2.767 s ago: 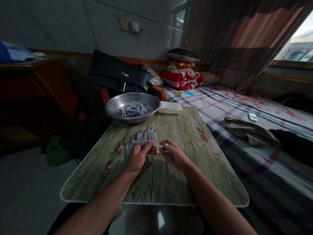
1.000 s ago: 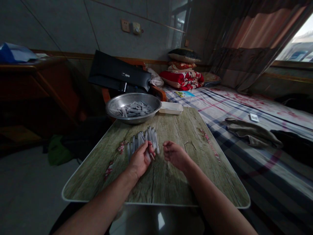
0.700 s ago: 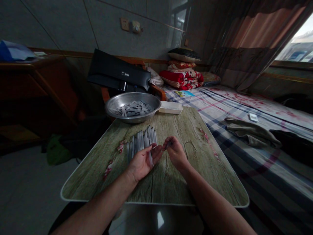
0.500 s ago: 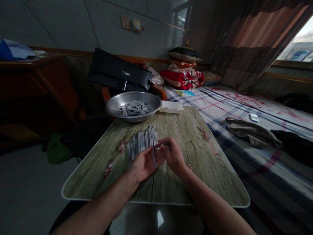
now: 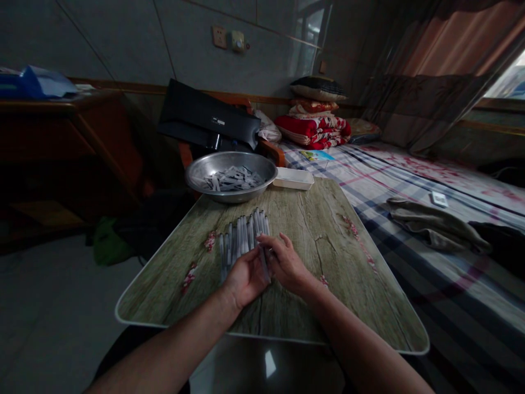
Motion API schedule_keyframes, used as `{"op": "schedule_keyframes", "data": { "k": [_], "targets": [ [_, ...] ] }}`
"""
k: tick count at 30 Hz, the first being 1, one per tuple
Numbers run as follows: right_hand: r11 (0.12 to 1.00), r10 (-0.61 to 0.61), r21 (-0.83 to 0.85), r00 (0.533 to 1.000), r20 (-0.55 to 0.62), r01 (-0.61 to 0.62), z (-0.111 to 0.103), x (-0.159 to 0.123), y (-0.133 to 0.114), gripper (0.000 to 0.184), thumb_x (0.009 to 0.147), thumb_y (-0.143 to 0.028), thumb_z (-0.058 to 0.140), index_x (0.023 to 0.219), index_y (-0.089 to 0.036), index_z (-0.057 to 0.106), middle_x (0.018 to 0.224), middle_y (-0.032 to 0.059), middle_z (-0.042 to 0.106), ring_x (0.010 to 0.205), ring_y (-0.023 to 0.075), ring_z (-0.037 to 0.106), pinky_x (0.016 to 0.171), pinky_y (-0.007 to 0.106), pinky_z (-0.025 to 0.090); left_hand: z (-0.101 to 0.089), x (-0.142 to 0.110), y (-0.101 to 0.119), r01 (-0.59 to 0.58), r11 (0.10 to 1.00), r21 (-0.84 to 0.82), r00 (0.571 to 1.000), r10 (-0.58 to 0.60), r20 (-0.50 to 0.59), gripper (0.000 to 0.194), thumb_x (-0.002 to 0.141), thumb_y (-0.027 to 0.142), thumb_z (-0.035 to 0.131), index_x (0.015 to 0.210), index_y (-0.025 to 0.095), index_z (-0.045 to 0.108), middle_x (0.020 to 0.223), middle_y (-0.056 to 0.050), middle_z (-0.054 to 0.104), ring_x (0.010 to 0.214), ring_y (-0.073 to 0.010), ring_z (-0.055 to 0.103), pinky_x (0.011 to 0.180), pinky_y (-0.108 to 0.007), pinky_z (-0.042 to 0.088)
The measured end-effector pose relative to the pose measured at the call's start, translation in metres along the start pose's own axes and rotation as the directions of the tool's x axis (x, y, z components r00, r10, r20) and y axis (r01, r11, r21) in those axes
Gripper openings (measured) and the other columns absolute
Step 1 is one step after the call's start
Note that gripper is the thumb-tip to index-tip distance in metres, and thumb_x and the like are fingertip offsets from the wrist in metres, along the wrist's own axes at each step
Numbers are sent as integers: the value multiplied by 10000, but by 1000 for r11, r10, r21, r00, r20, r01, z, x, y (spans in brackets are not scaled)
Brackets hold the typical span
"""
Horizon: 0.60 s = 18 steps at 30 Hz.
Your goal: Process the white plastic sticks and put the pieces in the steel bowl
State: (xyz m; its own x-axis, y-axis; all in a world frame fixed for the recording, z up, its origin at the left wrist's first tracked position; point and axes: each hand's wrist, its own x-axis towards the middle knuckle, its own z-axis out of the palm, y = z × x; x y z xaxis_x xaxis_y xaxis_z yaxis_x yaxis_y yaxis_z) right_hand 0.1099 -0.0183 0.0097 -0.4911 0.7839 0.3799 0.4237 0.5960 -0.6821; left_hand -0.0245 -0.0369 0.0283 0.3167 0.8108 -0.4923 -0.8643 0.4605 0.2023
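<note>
My left hand (image 5: 245, 275) and my right hand (image 5: 286, 264) meet over the middle of a wood-patterned table (image 5: 311, 306). Both close on one thin white tube (image 5: 264, 264), which stands nearly upright between them. My left hand cups it from the left and my right fingers press on it from the right. Just beyond the hands, a row of several similar white tubes (image 5: 243, 234) lies side by side on the table. At the table's far edge stands a round metal basin (image 5: 197, 176) holding several small white pieces.
A shallow white tray (image 5: 293, 178) sits to the right of the basin. A black monitor (image 5: 207, 117) leans behind it. A bed with a checked sheet (image 5: 410, 186), folded red bedding (image 5: 314, 130) and a crumpled cloth (image 5: 430, 225) runs along the right. A wooden desk (image 5: 61, 126) stands left.
My hands first held a tube level between them. My left hand then dropped to the row and turned palm up with a tube. Now both hands have closed together on it.
</note>
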Motion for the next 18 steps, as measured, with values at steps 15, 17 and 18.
{"op": "schedule_keyframes", "data": {
  "k": [15, 17, 18],
  "targets": [
    [923, 268, 370, 863, -427, -104, -20, 1, 24, 378, 800, -139, 496, 1161, -250, 495, 1179, 82, 549, 1041, 207, 611, 883, 404, 505, 27, -8, 9, 22, 985, 169, 984, 9, -178, 202, 945, 74, 426, 826, 102, 586, 662, -47, 604, 486, -79, 570, 465, -161, 509],
    [923, 273, 368, 861, -429, -110, -19, 1, 24, 365, 780, -130, 493, 1126, -244, 506, 1158, 79, 538, 1001, 197, 608, 833, 377, 514, 46, -2, 24, -44, 988, 147, 985, 68, -159, 181, 930, 53, 431, 837, 113, 574, 696, -45, 593, 522, -85, 580, 482, -162, 516],
    [928, 267, 358, 862, -431, -108, -17, 2, 23, 368, 769, -120, 490, 1115, -243, 511, 1160, 77, 527, 994, 192, 604, 817, 365, 515, 59, 2, 34, -89, 986, 140, 983, 110, -149, 171, 920, 42, 436, 844, 117, 570, 714, -45, 590, 545, -90, 588, 500, -166, 524]
  ]
}}
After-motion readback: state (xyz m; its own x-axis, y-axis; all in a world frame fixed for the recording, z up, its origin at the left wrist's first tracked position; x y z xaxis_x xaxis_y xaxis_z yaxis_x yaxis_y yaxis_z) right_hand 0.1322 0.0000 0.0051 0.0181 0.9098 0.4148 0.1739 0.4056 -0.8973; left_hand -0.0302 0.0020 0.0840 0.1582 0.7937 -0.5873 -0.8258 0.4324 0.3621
